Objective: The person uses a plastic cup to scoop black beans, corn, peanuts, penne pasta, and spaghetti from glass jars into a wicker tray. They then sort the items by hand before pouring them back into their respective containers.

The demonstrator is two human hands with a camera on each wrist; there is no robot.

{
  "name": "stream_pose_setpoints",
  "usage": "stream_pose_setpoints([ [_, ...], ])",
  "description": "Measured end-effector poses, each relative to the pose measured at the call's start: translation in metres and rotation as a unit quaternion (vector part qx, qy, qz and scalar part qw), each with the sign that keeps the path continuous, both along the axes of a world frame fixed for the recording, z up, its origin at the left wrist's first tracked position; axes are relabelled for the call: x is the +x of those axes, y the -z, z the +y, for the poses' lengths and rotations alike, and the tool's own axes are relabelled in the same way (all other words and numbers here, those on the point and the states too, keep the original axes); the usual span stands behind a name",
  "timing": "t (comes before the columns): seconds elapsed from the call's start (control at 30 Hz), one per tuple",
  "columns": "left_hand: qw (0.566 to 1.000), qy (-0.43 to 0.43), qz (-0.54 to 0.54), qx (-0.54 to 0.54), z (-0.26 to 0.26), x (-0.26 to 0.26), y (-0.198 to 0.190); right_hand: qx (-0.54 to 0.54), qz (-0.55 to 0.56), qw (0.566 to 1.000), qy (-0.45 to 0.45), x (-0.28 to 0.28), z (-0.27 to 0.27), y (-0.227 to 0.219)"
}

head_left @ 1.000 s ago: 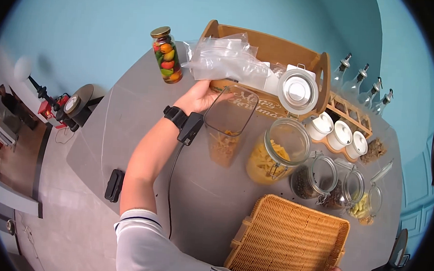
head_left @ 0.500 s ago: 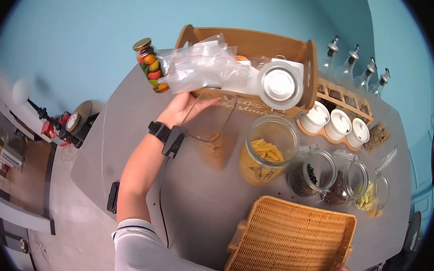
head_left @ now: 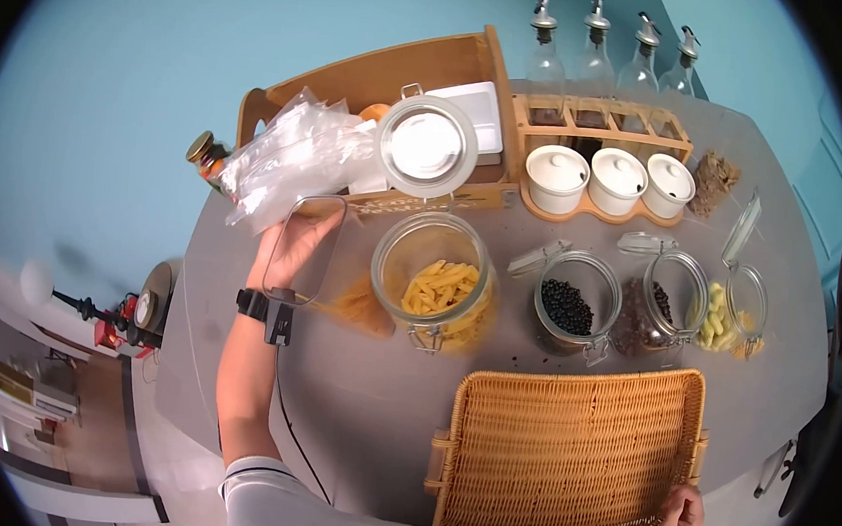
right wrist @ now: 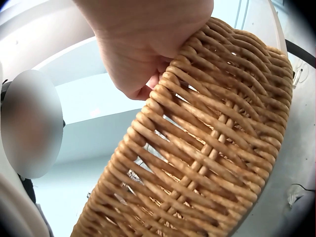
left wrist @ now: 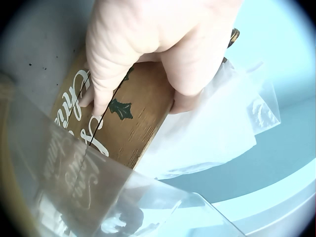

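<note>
In the head view my left hand [head_left: 292, 245] is at the front left of a wooden box [head_left: 464, 194], seen through a clear container [head_left: 340, 248]. The left wrist view has its thumb and fingers gripping the box's lettered front panel [left wrist: 143, 113], beside plastic bags [left wrist: 212, 123]. My right hand [head_left: 680, 515] holds the right end of a wicker basket [head_left: 573, 456]; in the right wrist view its fingers [right wrist: 145, 91] curl over the woven rim [right wrist: 163, 94]. A glass jar of pasta [head_left: 438, 293] stands open between box and basket.
Open jars of dark beans [head_left: 566, 306] and pale green pieces [head_left: 716, 320] stand behind the basket. White lidded pots [head_left: 556, 180] and a bottle rack [head_left: 604, 115] are at the back right. A jar [head_left: 206, 153] leans behind the bags; a cable [head_left: 295, 429] crosses the table.
The head view has swung to the right, so box, jars and left hand appear further left. The jar behind the bags is more hidden. Both hands keep their places on box and basket.
</note>
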State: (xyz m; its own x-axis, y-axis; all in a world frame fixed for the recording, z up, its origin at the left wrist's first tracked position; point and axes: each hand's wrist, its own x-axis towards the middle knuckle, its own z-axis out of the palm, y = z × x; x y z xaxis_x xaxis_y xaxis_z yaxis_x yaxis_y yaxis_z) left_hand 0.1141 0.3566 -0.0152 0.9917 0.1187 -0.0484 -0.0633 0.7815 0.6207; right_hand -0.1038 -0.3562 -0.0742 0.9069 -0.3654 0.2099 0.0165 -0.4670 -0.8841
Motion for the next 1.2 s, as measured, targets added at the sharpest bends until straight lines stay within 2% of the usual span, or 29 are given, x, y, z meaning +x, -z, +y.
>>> stream_pose_setpoints([
  [0.17, 0.999, -0.033, 0.013, 0.019, -0.008, -0.001, -0.004, -0.005, 0.029, 1.000, -0.005, -0.005, -0.004, -0.004],
  [0.27, 1.000, 0.009, -0.020, -0.013, 0.002, 0.000, 0.003, -0.026, 0.006, 1.000, -0.009, -0.003, 0.007, -0.007],
  [0.37, 0.999, -0.001, 0.003, -0.042, -0.002, 0.001, -0.001, -0.040, -0.008, 0.999, -0.020, -0.001, 0.011, -0.010],
  [0.47, 0.996, 0.035, 0.023, -0.080, 0.001, 0.000, -0.006, -0.027, -0.005, 0.999, -0.026, -0.001, 0.010, -0.009],
  [0.57, 1.000, 0.021, 0.013, -0.014, -0.007, 0.000, -0.013, -0.016, -0.011, 0.999, -0.029, 0.000, 0.012, -0.009],
  [0.67, 0.993, -0.009, 0.011, 0.119, -0.021, 0.000, -0.024, -0.015, -0.004, 1.000, -0.021, 0.001, 0.011, -0.008],
  [0.8, 0.990, -0.028, 0.052, 0.131, -0.019, 0.007, -0.034, -0.016, 0.010, 1.000, -0.016, -0.001, 0.003, -0.001],
  [0.93, 0.992, 0.016, 0.082, 0.090, -0.009, 0.022, -0.044, -0.012, 0.005, 1.000, -0.014, 0.000, 0.002, 0.000],
  [1.03, 0.993, 0.002, 0.097, 0.073, -0.012, 0.030, -0.052, -0.015, -0.011, 1.000, -0.007, 0.003, 0.006, 0.000],
  [1.2, 0.992, 0.021, 0.105, 0.067, 0.013, 0.044, -0.043, -0.034, -0.015, 0.999, -0.011, 0.005, 0.004, 0.003],
])
